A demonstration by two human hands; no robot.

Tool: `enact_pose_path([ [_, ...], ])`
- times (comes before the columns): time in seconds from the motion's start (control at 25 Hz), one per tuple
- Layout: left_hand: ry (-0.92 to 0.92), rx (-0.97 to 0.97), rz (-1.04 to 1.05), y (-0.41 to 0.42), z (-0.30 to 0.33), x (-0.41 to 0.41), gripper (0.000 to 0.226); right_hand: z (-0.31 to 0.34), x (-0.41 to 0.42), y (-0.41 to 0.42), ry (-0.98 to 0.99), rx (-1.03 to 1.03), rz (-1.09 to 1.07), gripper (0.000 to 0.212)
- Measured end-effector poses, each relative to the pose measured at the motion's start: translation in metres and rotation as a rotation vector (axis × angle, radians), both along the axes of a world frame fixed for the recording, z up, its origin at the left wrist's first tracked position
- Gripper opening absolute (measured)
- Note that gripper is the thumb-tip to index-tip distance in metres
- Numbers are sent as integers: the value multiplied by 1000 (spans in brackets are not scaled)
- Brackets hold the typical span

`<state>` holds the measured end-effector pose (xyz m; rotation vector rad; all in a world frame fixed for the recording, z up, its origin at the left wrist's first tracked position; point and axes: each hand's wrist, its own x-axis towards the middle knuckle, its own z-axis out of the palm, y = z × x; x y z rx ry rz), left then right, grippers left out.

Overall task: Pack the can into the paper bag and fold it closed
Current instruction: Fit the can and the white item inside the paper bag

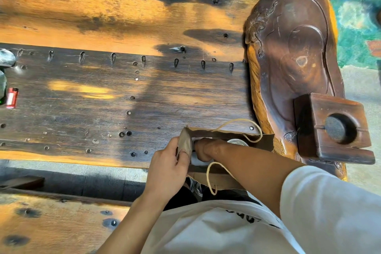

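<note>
A brown paper bag (261,140) with cream cord handles stands open at the near edge of the wooden table (103,99). My left hand (167,169) pinches the bag's left side panel and holds the mouth apart. My right hand (206,149) reaches down inside the bag, its fingers curled and partly hidden by the rim. A silver can top (237,142) shows inside the bag, just right of my right hand; whether the hand grips a can is hidden.
A large carved dark wood tea tray (294,57) lies to the right of the bag, with a square wooden block (334,128) on it. A red lighter (12,98) lies at the table's far left. A bench (41,222) sits below on the left.
</note>
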<state>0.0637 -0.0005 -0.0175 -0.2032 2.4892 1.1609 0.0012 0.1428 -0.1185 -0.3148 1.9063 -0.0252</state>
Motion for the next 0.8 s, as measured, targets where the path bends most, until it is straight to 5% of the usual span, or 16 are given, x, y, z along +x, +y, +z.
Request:
enact_pose_path([
  [0.12,5,9,0,1,1,0,10,6,-3,-2,17,-18,-122,42],
  [0.36,1,5,-3,2,1,-5,11,18,-6,-1,89,-10,53,33],
  [0.56,-5,7,0,3,3,-8,24,34,-5,2,348,-75,23,18],
  [0.8,0,11,-3,4,2,-11,14,51,9,23,541,-238,63,28],
])
